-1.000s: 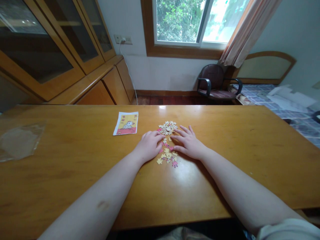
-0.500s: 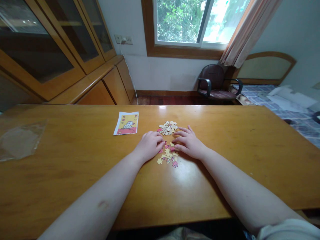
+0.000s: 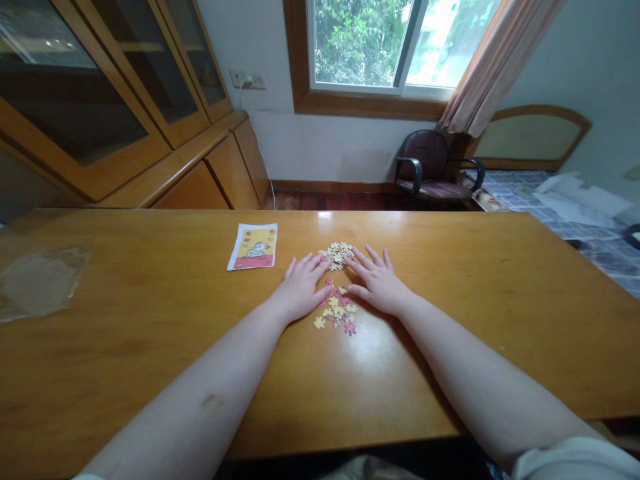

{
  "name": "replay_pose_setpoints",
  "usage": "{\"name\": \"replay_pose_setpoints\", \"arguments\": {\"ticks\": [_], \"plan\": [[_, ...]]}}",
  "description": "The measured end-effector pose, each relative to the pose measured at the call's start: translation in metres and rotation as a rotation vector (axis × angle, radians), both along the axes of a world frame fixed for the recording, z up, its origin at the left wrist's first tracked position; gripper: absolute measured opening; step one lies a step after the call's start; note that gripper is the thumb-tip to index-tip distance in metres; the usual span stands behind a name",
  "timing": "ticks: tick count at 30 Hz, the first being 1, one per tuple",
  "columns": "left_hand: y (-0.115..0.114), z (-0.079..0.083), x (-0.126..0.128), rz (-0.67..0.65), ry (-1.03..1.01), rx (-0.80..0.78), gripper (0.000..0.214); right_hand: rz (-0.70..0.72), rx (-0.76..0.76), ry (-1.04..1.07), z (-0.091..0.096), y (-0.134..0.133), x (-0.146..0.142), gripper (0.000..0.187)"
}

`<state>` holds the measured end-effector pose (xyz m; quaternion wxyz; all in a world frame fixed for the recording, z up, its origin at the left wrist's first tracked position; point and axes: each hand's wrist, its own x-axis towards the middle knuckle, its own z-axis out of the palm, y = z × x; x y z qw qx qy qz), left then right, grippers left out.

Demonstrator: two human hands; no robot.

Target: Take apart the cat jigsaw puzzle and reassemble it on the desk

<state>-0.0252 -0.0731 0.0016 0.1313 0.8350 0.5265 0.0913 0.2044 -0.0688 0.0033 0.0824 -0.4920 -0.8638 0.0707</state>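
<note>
A small heap of pale jigsaw pieces (image 3: 338, 256) lies on the wooden table (image 3: 150, 320). Nearer me is a looser scatter of yellow and pink pieces (image 3: 336, 312). My left hand (image 3: 301, 287) rests flat on the table with fingers stretched toward the left side of the heap, fingertips touching it. My right hand (image 3: 376, 281) lies flat too, fingers spread, its fingertips at the heap's right edge. Neither hand holds a piece. A printed picture card (image 3: 253, 247) with a white animal on yellow and red lies to the left of my left hand.
A crumpled clear plastic bag (image 3: 37, 281) lies at the table's far left. Behind the table stand wooden glass-door cabinets (image 3: 115, 100), a dark office chair (image 3: 430, 167) under the window, and a bed (image 3: 575, 213) with papers at the right.
Both hands have opened out from curled over the scattered pieces and reached forward to the pale heap, fingers now stretched flat.
</note>
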Motion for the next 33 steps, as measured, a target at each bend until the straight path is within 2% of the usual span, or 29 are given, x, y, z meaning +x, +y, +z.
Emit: {"name": "replay_pose_setpoints", "arguments": {"ticks": [5,13,21,26,29,33], "plan": [[-0.002,0.003,0.002,-0.088,-0.022,-0.057,0.061,0.12,-0.048,0.02,0.004,0.0,0.001,0.059],[-0.004,0.006,0.003,-0.063,-0.024,-0.021,0.058,0.184,-0.057,0.054,0.006,-0.001,0.002,0.059],[-0.005,0.005,0.001,-0.085,-0.059,0.018,0.049,0.179,-0.057,0.129,0.005,-0.001,0.003,0.057],[-0.005,0.004,0.001,-0.055,-0.059,0.033,0.048,0.201,-0.015,0.192,0.006,-0.001,0.005,0.038],[-0.005,0.005,0.0,-0.055,-0.077,0.049,0.043,0.164,0.033,0.205,0.002,0.001,0.006,0.026],[-0.005,0.005,0.0,-0.05,-0.081,0.05,0.037,0.092,0.087,0.202,-0.005,0.004,0.005,0.021]]}}
